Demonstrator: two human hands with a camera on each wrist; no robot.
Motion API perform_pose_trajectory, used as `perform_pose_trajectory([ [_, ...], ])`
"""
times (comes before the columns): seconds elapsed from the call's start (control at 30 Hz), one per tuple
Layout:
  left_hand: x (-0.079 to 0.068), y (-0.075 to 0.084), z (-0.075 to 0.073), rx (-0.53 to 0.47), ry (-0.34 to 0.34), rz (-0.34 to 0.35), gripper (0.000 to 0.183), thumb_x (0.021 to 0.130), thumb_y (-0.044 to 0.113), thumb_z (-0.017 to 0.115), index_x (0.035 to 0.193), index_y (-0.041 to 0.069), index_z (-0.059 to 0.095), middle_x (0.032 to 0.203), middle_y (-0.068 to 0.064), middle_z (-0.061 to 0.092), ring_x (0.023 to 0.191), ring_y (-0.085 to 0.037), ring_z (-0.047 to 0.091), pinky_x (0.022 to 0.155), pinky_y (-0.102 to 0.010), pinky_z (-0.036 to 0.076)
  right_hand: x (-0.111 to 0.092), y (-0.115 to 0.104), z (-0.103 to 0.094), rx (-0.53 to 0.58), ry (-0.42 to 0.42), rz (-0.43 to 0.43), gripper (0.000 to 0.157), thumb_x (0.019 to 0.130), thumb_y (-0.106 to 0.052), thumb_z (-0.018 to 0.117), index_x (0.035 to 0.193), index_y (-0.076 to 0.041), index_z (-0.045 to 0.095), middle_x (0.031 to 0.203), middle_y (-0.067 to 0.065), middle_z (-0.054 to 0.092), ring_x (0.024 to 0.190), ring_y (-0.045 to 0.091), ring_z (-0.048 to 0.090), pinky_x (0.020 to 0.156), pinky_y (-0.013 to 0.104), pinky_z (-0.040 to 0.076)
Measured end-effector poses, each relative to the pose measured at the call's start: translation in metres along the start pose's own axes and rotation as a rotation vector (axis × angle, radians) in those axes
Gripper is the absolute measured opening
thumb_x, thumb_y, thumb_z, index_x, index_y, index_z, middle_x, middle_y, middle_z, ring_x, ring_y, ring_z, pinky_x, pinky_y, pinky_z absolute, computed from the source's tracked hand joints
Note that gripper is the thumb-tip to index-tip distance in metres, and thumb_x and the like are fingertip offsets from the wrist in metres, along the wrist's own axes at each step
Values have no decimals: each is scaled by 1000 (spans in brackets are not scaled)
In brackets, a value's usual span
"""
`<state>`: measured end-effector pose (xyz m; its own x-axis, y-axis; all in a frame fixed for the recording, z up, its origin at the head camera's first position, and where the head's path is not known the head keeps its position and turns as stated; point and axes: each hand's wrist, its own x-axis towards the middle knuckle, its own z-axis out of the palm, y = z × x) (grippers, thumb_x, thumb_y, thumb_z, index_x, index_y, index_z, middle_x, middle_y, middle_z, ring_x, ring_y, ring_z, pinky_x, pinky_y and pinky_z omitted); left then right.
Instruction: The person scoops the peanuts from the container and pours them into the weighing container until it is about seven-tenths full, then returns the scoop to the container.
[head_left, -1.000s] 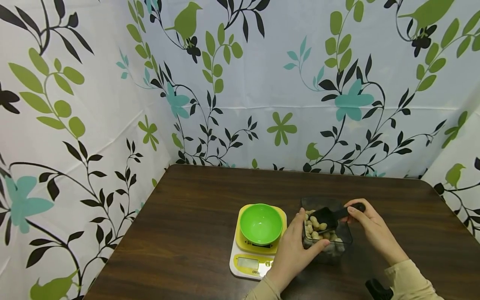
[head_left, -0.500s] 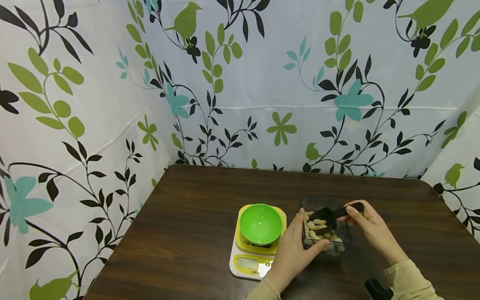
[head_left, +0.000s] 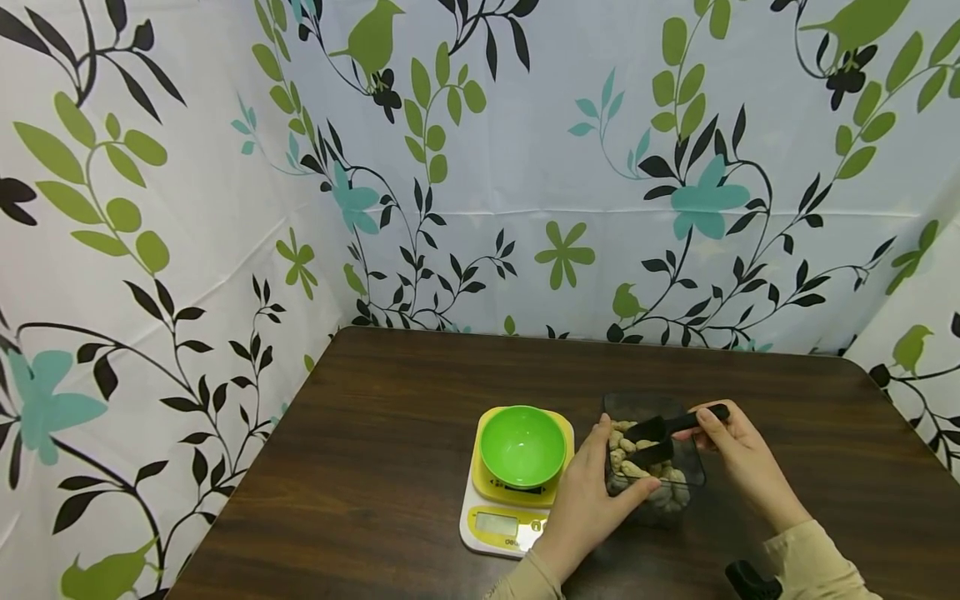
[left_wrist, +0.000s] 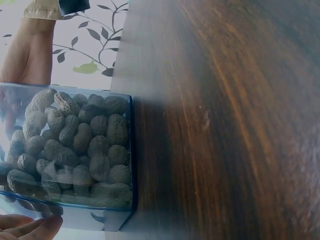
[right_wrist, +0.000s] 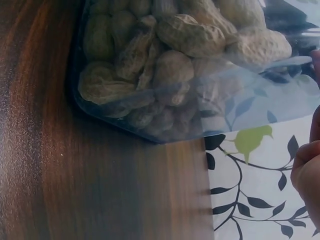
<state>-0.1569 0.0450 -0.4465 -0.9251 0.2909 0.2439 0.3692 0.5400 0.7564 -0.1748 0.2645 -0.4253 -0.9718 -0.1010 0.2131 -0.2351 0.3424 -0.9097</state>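
A clear plastic box point(head_left: 698, 479) of unshelled peanuts point(left_wrist: 82, 137) stands on the table. My left hand point(head_left: 588, 508) holds it at the near left, thumb on the near wall and fingers along the left side. In my right hand point(head_left: 750, 462), thumb and fingers grip the handle of a black scoop point(head_left: 654, 430). The scoop's blade lies tilted among the peanuts inside the box; part of its load is hidden. Left of the box, a green bowl point(head_left: 522, 447) sits on a yellow and white kitchen scale point(head_left: 480, 542).
The dark wooden table point(head_left: 360, 467) extends to the left and behind the box. A black object point(head_left: 752, 579) shows beside the right sleeve at the bottom edge. Patterned cloth point(head_left: 487, 167) hangs around the table's back and sides.
My right hand has shifted the scoop slightly within the peanuts, and its blade now sits at a different tilt. The left hand, box, bowl and scale have stayed in place.
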Motion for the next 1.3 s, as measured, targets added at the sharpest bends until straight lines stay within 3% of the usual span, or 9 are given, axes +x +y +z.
perform_pose_trajectory([
  [0.2,0,0,-1,3,-1,3,83,86,57,56,150,17,21,152,-1,30,136,-21,38,103,-42,43,-1,-1,2,-27,-31,-5,24,103,-22,33,117,-5,43,89,-17,65,82,8,51,71,19,40],
  [0.4,-1,-1,0,-1,0,12,83,86,58,55,150,19,20,152,-1,30,136,-20,38,103,-42,43,-1,-3,2,98,-84,-66,22,103,-15,32,116,-1,44,90,-11,62,82,7,52,68,23,37],
  [0.53,-1,0,0,-7,-4,12,82,86,58,56,150,21,20,153,0,29,136,-20,38,103,-42,43,-2,-4,1,138,-105,-46,25,103,-17,32,117,0,42,88,-8,53,88,3,56,69,24,37],
  [0.7,0,0,1,-16,-6,4,82,85,57,56,150,21,21,153,1,28,137,-20,37,104,-42,42,-3,-5,1,133,-99,-12,26,103,-21,33,116,-1,43,88,-5,52,91,4,57,72,23,37],
  [1.0,-1,1,0,-32,-1,4,82,85,57,57,149,19,22,153,1,29,137,-21,37,103,-43,42,-6,-4,8,287,-64,-67,13,101,-10,36,114,-12,39,83,-9,62,79,3,54,64,26,34],
  [1.3,-1,0,0,-28,17,27,82,85,57,57,148,15,25,152,-2,31,136,-21,38,103,-43,43,-8,-6,11,352,-25,-107,17,101,-9,36,115,-9,46,89,-7,69,79,5,52,70,22,39],
])
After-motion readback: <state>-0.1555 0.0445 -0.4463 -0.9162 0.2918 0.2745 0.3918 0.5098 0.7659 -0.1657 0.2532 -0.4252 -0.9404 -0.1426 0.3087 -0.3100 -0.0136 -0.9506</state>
